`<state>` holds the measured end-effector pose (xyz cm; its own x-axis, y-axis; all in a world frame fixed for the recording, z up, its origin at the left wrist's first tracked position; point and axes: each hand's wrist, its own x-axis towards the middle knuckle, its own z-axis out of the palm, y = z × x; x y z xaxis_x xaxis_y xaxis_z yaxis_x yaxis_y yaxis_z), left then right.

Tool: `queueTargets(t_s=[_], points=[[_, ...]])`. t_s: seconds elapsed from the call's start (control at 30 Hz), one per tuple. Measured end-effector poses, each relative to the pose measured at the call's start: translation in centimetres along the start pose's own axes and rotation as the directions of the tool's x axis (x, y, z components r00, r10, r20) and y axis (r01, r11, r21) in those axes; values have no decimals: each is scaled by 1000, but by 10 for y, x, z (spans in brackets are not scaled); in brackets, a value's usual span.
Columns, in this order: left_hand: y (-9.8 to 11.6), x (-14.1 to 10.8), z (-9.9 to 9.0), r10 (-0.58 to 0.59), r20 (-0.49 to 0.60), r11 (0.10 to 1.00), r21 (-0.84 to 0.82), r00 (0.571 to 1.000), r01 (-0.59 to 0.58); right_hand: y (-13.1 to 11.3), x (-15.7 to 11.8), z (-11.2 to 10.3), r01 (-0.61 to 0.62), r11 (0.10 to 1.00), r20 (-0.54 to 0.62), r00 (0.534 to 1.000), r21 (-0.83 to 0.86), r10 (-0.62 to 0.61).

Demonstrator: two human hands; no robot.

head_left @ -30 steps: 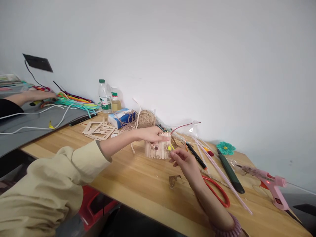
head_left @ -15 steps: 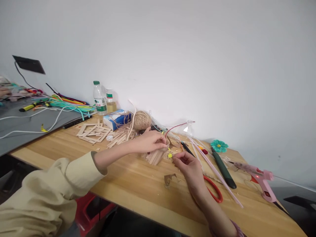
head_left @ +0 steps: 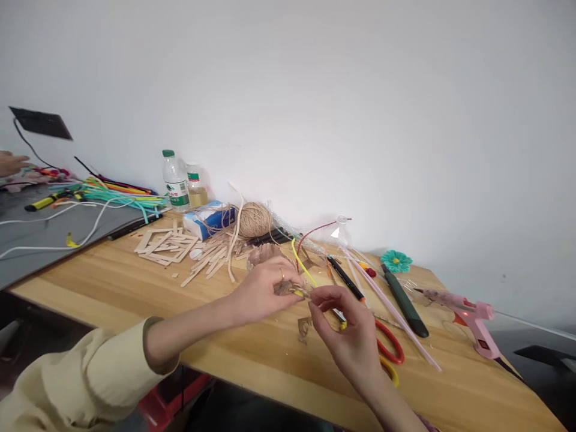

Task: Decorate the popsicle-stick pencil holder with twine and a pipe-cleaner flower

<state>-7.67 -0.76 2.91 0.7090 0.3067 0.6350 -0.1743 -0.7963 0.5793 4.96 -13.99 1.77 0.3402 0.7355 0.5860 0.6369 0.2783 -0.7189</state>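
Observation:
My left hand [head_left: 270, 287], with a ring on one finger, is closed, its thumb and fingertips pinching a small yellow piece of pipe cleaner [head_left: 297, 293]. A thin yellow strand [head_left: 304, 264] rises from between the two hands and leans up to the left. My right hand [head_left: 344, 321] is closed too, thumb and index finger meeting at the strand's lower end; the exact grip is partly hidden. Behind my left hand lies a bundle of pale wooden pieces in clear wrap [head_left: 266, 255]. Scissors with red and yellow handles [head_left: 390, 341] lie partly under my right hand.
Wooden sticks [head_left: 168, 246], a twine ball [head_left: 255, 219], a blue-white packet [head_left: 209, 219] and two bottles [head_left: 175, 186] stand at the left. A green cutter [head_left: 405, 303], teal flower [head_left: 396, 261] and pink glue gun [head_left: 468, 315] lie right. Another person's hand [head_left: 12, 163] shows far left.
Both my hands have moved slightly down and closer together. The yellow coil has shifted to my left fingertips, and more of the strand shows. The other person's hand has risen.

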Motion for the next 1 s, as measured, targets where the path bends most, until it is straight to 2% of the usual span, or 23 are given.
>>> queueTargets(t_s=[0.1, 0.2, 0.3, 0.37, 0.43, 0.6, 0.73, 0.8, 0.9, 1.0], points=[[4, -3, -5, 197, -89, 977, 99, 976, -188, -6, -4, -1, 130, 988, -25, 991, -88, -133], [10, -5, -7, 409, -102, 882, 300, 907, -364, -10, -6, 1, 272, 936, -34, 958, -225, -286], [16, -7, -7, 528, -118, 783, 451, 841, -429, -12, -7, 4, 384, 861, 1, 914, -333, -407], [18, -8, -5, 546, -128, 765, 479, 828, -431, -14, -8, 4, 420, 841, 41, 900, -341, -433], [18, -9, -5, 532, -134, 785, 448, 836, -427, -17, -8, 3, 422, 855, 71, 904, -302, -422], [14, -12, -4, 479, -157, 841, 365, 864, -400, -26, -7, -2, 315, 932, 103, 948, -182, -300], [13, -16, -4, 445, -147, 863, 335, 883, -379, -29, -4, -3, 291, 945, 106, 955, -147, -278], [15, -17, -4, 463, -132, 850, 345, 877, -397, -29, -4, -3, 286, 949, 108, 956, -136, -273], [18, -20, -6, 480, -165, 840, 370, 862, -397, -29, -5, -4, 255, 962, 115, 963, -99, -243], [20, -21, -8, 499, -179, 831, 375, 848, -410, -29, -5, -4, 140, 990, 118, 984, -34, -135]])
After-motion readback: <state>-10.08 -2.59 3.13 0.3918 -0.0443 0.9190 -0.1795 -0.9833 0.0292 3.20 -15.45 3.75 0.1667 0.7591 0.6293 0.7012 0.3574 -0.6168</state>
